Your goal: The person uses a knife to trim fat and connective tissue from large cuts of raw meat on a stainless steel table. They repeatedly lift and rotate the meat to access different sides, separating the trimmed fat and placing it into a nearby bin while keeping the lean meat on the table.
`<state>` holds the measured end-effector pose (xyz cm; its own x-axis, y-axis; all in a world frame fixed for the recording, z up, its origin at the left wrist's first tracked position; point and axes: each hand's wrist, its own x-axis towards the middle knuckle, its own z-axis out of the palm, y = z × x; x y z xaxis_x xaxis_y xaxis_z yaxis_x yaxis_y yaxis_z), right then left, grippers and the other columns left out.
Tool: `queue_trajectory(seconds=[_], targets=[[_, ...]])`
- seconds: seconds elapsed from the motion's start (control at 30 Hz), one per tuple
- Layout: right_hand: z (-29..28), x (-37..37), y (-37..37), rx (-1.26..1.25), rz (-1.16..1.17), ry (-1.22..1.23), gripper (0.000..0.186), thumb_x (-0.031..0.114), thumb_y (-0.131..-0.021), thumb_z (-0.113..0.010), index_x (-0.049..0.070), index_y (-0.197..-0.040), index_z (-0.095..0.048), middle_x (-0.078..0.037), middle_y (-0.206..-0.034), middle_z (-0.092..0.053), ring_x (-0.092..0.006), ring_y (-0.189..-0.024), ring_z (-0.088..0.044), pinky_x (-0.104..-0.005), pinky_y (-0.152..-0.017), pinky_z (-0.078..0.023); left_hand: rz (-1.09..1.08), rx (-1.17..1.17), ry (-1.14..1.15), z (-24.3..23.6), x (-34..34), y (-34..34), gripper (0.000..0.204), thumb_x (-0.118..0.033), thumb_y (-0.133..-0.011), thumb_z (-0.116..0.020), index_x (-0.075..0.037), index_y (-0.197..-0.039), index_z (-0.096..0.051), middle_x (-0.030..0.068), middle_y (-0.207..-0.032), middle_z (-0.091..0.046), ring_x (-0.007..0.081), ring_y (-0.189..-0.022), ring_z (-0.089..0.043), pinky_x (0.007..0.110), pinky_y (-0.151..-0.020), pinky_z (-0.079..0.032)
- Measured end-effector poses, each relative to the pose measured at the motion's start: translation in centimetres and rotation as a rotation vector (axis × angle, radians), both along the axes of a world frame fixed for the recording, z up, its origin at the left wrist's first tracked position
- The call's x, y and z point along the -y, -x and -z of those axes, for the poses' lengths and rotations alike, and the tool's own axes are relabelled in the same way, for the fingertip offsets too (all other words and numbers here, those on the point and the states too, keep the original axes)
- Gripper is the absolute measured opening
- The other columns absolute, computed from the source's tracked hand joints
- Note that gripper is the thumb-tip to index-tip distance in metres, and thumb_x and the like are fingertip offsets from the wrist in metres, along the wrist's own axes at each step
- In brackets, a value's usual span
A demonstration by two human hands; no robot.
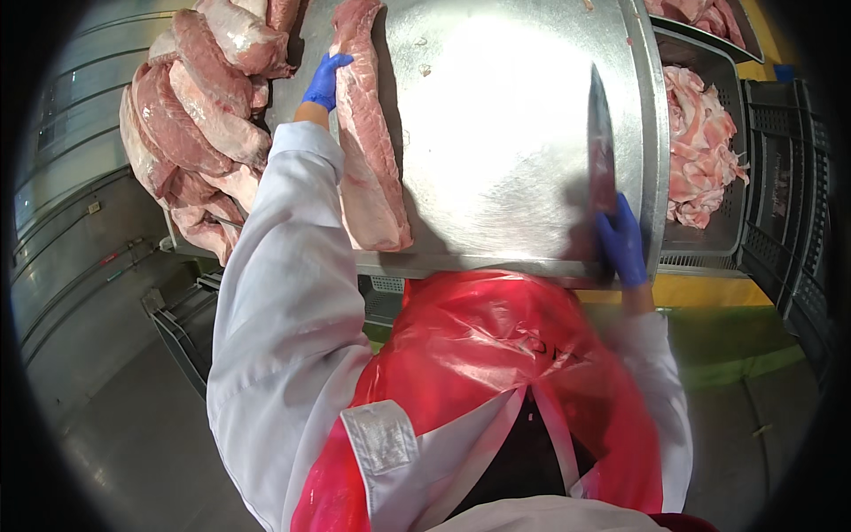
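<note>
A long pale-pink pork loin [368, 151] lies lengthwise on the metal work table [496, 204], left of the middle. My left hand [326, 82], in a blue glove, grips the loin's left edge toward its far end. At the table's right side, my right hand [622, 244], gloved in blue too, is closed round the handle of a long knife [601, 133]. Its blade points away from me, well apart from the loin. The handle is mostly hidden by my fingers, and this hand is a little blurred.
Several large cuts of meat [191, 115] are heaped at the table's left. Right of its raised rim sits a grey bin [727, 102] of fat trimmings [700, 146], with another meat container [749, 31] beyond. Black crates [784, 186] stand at the far right.
</note>
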<state>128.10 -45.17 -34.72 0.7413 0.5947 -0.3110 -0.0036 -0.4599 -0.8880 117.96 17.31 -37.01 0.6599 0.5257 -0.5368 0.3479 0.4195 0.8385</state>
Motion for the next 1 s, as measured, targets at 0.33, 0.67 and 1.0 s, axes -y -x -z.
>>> queue_trajectory(seconds=[0.33,0.67,1.0], targets=[[4.6,-32.7,-8.6,-0.241,-0.025,-0.132,0.063,0.023,-0.093,-0.056,0.006,-0.15,-0.036,-0.012,-0.08,-0.066,-0.0209,-0.064,-0.063,-0.0369,-0.054,-0.054,0.52,-0.133,-1.523,1.4,4.2,-6.3,0.094,-0.044,-0.08,-0.073,-0.001,-0.154,-0.032,0.0284,-0.161,-0.023,0.0422,-0.149,-0.025,0.046,-0.121,-0.022],[7.5,-48.6,-15.4,0.101,-0.309,0.047,0.066,0.018,-0.089,-0.053,0.011,-0.152,-0.035,-0.027,-0.103,-0.07,-0.041,-0.094,-0.071,-0.0479,-0.079,-0.059,0.595,-0.013,-1.464,1.1,3.6,-6.6,0.084,-0.044,-0.092,-0.062,0.001,-0.155,-0.029,0.0271,-0.162,-0.021,0.0404,-0.151,-0.02,0.044,-0.123,-0.018],[6.0,-45.5,-10.8,0.101,-0.475,0.094,0.073,0.022,-0.092,-0.056,0.007,-0.155,-0.023,-0.027,-0.102,-0.064,-0.0401,-0.088,-0.063,-0.0491,-0.078,-0.053,0.528,-0.1,-1.538,2.4,3.5,-6.3,0.076,-0.045,-0.1,-0.051,0.0,-0.156,-0.026,0.0265,-0.163,-0.018,0.043,-0.151,-0.017,0.046,-0.124,-0.016]])
